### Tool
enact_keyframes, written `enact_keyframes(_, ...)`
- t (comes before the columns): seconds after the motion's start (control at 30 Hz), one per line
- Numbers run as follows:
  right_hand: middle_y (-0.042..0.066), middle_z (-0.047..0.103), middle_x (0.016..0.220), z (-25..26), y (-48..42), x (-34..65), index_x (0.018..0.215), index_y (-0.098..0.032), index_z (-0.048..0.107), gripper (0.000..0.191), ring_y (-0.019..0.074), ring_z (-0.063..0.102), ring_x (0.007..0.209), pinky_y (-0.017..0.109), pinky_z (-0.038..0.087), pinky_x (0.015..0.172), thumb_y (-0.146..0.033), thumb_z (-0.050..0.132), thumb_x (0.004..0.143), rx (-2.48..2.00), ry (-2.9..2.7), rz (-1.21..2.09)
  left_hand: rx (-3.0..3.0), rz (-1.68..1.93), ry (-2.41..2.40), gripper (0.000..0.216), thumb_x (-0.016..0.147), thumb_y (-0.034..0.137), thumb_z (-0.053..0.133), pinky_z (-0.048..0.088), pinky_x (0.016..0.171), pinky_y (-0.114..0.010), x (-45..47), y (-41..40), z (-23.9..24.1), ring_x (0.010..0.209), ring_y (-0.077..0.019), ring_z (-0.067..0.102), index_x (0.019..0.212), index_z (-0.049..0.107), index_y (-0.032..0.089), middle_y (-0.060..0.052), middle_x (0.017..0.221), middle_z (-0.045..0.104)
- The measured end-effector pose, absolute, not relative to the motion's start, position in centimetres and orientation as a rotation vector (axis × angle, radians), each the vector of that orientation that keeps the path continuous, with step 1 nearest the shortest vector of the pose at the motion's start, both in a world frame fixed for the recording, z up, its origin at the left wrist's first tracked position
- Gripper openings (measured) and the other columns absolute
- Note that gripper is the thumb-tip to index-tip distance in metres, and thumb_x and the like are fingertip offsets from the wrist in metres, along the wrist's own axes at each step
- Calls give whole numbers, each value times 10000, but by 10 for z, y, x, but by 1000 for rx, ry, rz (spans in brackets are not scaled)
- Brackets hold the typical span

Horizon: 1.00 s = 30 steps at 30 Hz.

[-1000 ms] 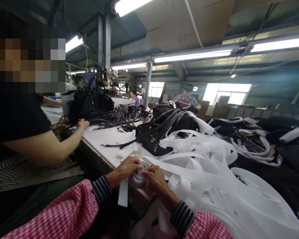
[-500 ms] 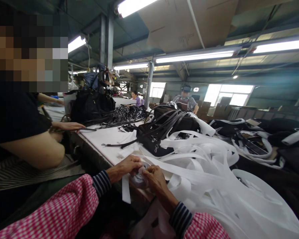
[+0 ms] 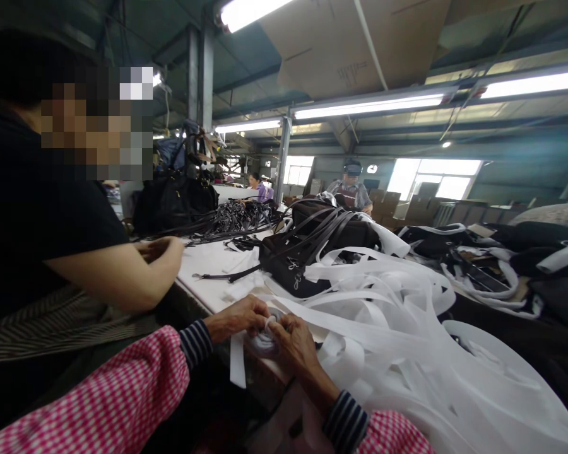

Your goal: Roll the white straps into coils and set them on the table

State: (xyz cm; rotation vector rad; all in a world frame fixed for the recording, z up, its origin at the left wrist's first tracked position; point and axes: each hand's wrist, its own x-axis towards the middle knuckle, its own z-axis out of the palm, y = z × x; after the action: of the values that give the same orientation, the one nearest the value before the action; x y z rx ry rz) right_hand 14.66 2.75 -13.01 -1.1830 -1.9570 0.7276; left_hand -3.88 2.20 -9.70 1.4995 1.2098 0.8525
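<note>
Near the table's front edge, both my hands are closed around a small coil of white strip (image 3: 264,344). My left hand (image 3: 242,317) pinches its upper left side, and a loose strip end (image 3: 237,360) hangs below that hand over the edge. My right hand (image 3: 297,343) grips the coil from the right, thumb and fingers near its middle. Behind and to the right of my hands, a large tangle of white strips (image 3: 388,309) spreads over the table. The underside of the coil is hidden.
Black bags with straps (image 3: 296,252) lie beyond the strips. A heap of black straps with metal clips (image 3: 239,217) is farther back. At my left, a person in a black top (image 3: 52,214) leans over the table edge (image 3: 194,293). More black pieces (image 3: 515,258) are piled at right.
The person at left has leaned forward and drawn the arm in, with the elbow nearer the table. My hands stay almost in place, still on the coil.
</note>
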Motion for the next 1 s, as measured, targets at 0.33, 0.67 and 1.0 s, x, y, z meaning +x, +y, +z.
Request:
enact_keyframes(0.33,63,676,1023,-137,21,145,1167,-204,605,269,242,642,903,326,416,786,-275,592,908,-1106,-1965,628,1632,1016,1339,158,664,326,592,305,549,-254,-26,27,-115,584,-126,428,671,529,181,38,609,493)
enact_keyframes(0.67,33,666,984,-134,23,149,955,-219,656,130,214,596,944,319,421,859,-243,547,890,-895,-1895,721,1783,1019,1515,175,784,272,609,320,577,-264,-24,30,-115,620,-148,461,650,525,194,32,621,491)
enact_keyframes(1.0,69,631,1013,-143,26,156,693,-183,617,68,211,585,911,276,457,731,-193,621,760,-693,-1828,1009,1853,1003,1752,163,867,245,450,330,642,-306,-23,25,-110,694,-196,533,710,488,220,-3,687,581)
